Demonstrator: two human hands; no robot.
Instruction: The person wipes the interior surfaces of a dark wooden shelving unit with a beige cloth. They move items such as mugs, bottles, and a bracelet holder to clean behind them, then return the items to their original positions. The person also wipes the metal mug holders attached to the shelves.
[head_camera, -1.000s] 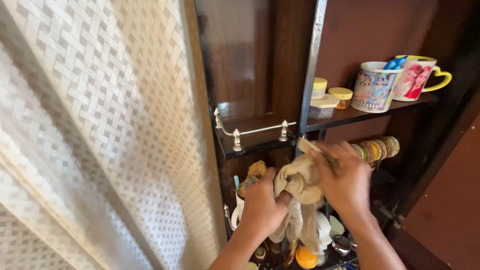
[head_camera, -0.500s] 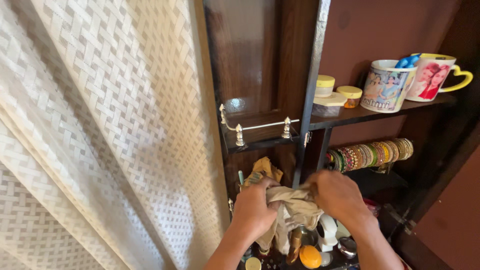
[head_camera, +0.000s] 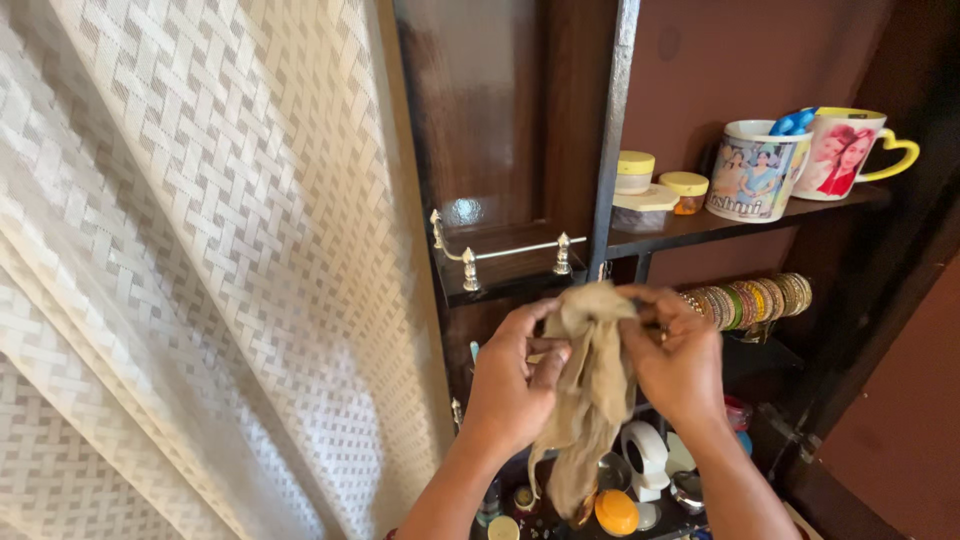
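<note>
A crumpled beige cloth (head_camera: 592, 380) hangs between both hands in front of a dark wooden shelf unit. My left hand (head_camera: 512, 385) pinches its left side with the fingers curled around the fabric. My right hand (head_camera: 676, 360) grips the top right of the cloth, bunching it up near the small shelf with a metal rail (head_camera: 505, 262). The cloth's loose end dangles down over the small items on the lower shelf.
A white woven curtain (head_camera: 200, 270) fills the left. On the upper shelf (head_camera: 830, 205) stand two picture mugs (head_camera: 760, 170) and small yellow-lidded jars (head_camera: 634, 170). A row of bangles (head_camera: 755, 300) lies below. A tape roll (head_camera: 645, 452) and small containers sit lower down.
Both hands have lifted the cloth from the lower shelf area and bunched it together higher up, close under the railed shelf. The view has shifted slightly.
</note>
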